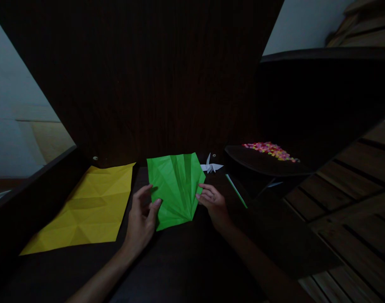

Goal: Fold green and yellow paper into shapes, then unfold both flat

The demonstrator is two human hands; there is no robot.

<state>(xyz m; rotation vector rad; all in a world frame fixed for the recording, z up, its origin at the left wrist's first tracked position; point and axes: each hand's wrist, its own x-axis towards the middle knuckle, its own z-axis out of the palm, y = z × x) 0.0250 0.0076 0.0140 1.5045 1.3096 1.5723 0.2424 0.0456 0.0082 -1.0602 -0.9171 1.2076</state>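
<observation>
A creased green sheet of paper [173, 189] is held up between my two hands, its folds fanning out from the lower right corner. My left hand [142, 216] grips the left edge, with the thumb in front and fingers partly behind. On the right edge, my right hand [214, 204] pinches the paper between thumb and fingers. Just behind the right edge of the sheet sits a small white folded paper crane [212, 167], partly covered. To the left of my left hand lies a yellow sheet of paper [94, 204], crossed with creases.
A thin green-and-white strip [236, 191] lies right of my right hand. Farther right, a dark shelf [243, 158] bears many small pink, red and yellow bits [271, 150]. A dark wooden panel [167, 84] rises behind, and a raised edge [38, 181] borders the left.
</observation>
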